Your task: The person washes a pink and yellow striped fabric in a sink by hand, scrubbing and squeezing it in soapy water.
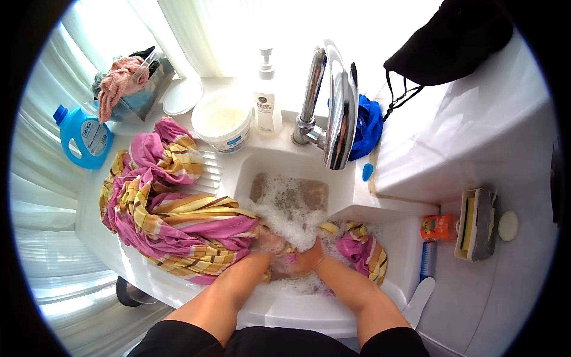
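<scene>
A large wet pink, yellow and white plaid cloth [178,217] lies bunched over the ribbed washboard side of the sink and runs down into soapy water. More of the same fabric shows to the right of my hands, against the basin wall. My left hand [270,242] is closed on the cloth at the water's edge, its fingers partly covered by suds. Close beside it, my right hand [309,257] grips a bunched bit of the fabric, half in the water. White foam [297,223] floats just beyond both hands. Underwater parts of the cloth are hidden.
Behind the sink [250,172] stand a chrome faucet [309,107], a pump bottle [266,107] and a white tub [222,122]. A blue detergent jug [89,143] and a clear bin [143,89] of clothes stand left. An orange bottle [439,228] and brush holder [476,225] are right.
</scene>
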Demonstrator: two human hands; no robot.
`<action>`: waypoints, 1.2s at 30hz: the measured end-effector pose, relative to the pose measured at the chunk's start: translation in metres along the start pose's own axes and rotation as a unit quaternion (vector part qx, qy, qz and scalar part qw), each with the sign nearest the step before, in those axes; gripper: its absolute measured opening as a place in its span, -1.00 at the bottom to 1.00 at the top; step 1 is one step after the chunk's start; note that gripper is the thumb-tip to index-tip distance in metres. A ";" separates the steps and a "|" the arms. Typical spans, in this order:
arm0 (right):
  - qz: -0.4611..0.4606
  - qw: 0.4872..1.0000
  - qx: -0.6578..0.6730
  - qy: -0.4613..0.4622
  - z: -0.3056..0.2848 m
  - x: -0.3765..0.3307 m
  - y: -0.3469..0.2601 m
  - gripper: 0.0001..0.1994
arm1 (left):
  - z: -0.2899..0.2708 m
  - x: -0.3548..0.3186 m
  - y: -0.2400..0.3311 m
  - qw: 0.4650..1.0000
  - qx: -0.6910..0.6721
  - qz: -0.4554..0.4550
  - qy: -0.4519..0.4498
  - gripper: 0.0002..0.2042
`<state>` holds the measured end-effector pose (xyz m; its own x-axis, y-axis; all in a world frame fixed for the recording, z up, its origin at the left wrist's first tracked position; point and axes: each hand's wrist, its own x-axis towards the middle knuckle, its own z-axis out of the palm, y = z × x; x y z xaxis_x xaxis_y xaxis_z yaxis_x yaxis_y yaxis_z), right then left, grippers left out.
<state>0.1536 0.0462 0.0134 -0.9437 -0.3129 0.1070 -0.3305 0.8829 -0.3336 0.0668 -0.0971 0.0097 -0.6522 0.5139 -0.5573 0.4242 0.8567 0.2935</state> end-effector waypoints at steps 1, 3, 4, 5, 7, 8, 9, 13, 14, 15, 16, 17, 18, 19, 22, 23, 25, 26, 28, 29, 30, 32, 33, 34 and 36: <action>0.021 0.998 0.018 -0.058 -0.010 0.012 0.002 -0.48 | 0.006 0.006 -0.004 1.000 0.012 0.002 0.015 -0.49; 0.067 0.982 0.047 -0.171 -0.047 0.046 0.009 -0.47 | 0.013 0.021 -0.008 0.998 0.031 0.015 0.054 -0.49; 0.086 0.968 0.063 -0.227 -0.068 0.060 0.009 -0.46 | 0.009 0.024 -0.009 0.998 0.035 0.020 0.046 -0.48; 0.094 0.950 0.079 -0.286 -0.082 0.071 0.000 -0.44 | 0.001 0.020 -0.015 0.999 0.035 0.011 0.027 -0.48; 0.144 0.933 0.091 -0.318 -0.088 0.067 -0.009 -0.41 | -0.026 0.019 -0.008 0.999 0.047 0.010 -0.014 -0.47; 0.171 0.935 0.087 -0.298 -0.079 0.067 -0.007 -0.39 | -0.040 0.011 -0.003 0.999 0.049 0.003 -0.022 -0.47; 0.199 0.935 0.088 -0.280 -0.073 0.064 -0.010 -0.37 | -0.059 -0.005 0.006 1.000 0.010 0.002 0.003 -0.52; 0.199 0.930 0.298 -0.083 -0.104 0.019 -0.027 -0.56 | -0.096 -0.070 -0.001 0.972 0.013 0.146 0.182 -0.64; 0.233 0.896 0.374 -0.057 -0.116 0.006 -0.027 -0.55 | -0.117 -0.092 -0.004 0.945 0.114 0.218 0.213 -0.59; 0.272 0.877 0.395 -0.034 -0.131 -0.007 -0.026 -0.59 | -0.139 -0.120 -0.004 0.950 0.141 0.205 0.189 -0.47; 0.312 0.855 0.415 -0.010 -0.146 -0.023 -0.021 -0.62 | -0.156 -0.142 -0.004 0.953 0.166 0.193 0.163 -0.35; 0.293 0.812 0.504 0.000 -0.156 -0.035 -0.012 -0.64 | -0.164 -0.155 -0.010 0.959 0.188 0.173 0.119 -0.05; 0.355 0.695 0.621 0.074 -0.158 -0.052 -0.005 -0.67 | -0.171 -0.172 -0.005 0.956 0.204 0.175 0.117 0.04; 0.372 0.610 0.696 0.070 -0.186 -0.060 -0.012 -0.65 | -0.173 -0.188 -0.003 0.954 0.220 0.169 0.113 0.14; 0.385 0.529 0.755 0.039 -0.236 -0.062 -0.026 -0.64 | -0.153 -0.207 -0.002 0.933 0.277 0.172 0.154 0.13; 0.382 0.519 0.765 0.000 -0.249 -0.056 -0.030 -0.64 | -0.144 -0.207 -0.006 0.919 0.304 0.174 0.183 0.06; 0.403 0.546 0.733 -0.042 -0.250 -0.049 -0.021 -0.60 | -0.120 -0.190 -0.022 0.884 0.357 0.177 0.246 -0.07; 0.428 0.581 0.691 -0.045 -0.230 -0.047 0.000 -0.58 | -0.107 -0.174 -0.031 0.867 0.357 0.190 0.290 -0.13; 0.469 0.658 0.588 -0.035 -0.210 -0.036 0.008 -0.53 | -0.089 -0.150 -0.043 0.831 0.358 0.212 0.369 -0.25; 0.483 0.700 0.526 -0.020 -0.204 -0.027 0.002 -0.51 | -0.088 -0.147 -0.045 0.868 0.337 0.200 0.306 -0.30; 0.517 0.755 0.400 -0.049 -0.168 -0.032 0.041 -0.51 | -0.100 -0.147 -0.033 0.897 0.312 0.196 0.244 -0.36; 0.421 0.904 0.058 0.054 -0.174 -0.012 -0.019 -0.45 | -0.117 -0.161 -0.035 0.934 0.248 0.186 0.180 -0.54; 0.335 0.932 -0.045 0.129 -0.168 -0.013 -0.042 -0.39 | -0.128 -0.171 -0.032 0.956 0.162 0.151 0.191 -0.57; 0.225 0.971 -0.006 0.078 -0.159 -0.014 -0.051 -0.37 | -0.141 -0.181 -0.026 0.970 0.074 0.114 0.201 -0.59; 0.041 0.998 -0.011 -0.040 -0.141 -0.019 -0.078 -0.38 | -0.162 -0.202 -0.024 0.959 -0.101 0.088 0.250 -0.60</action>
<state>0.1960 0.0333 0.1697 -0.9639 -0.2661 0.0052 -0.2539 0.9136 -0.3176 0.0866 -0.2138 0.2411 -0.8229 0.5652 -0.0581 0.4577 0.7199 0.5217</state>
